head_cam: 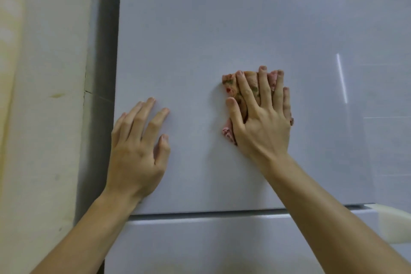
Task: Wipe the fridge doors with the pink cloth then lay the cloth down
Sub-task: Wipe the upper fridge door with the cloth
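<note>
Two hands lie flat on the white upper fridge door (pixel 222 29).
The left hand (pixel 138 151) rests bare near the door's left edge, fingers straight and spread. The right hand (pixel 260 122), fingers straight and slightly apart, presses the bunched pink cloth (pixel 230 87) against the door's middle.

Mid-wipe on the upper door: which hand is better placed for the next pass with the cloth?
Right. The right hand presses the pink cloth flat against the upper fridge door with straight fingers. The left hand is bare, near the door's left edge, and holds nothing.
</note>
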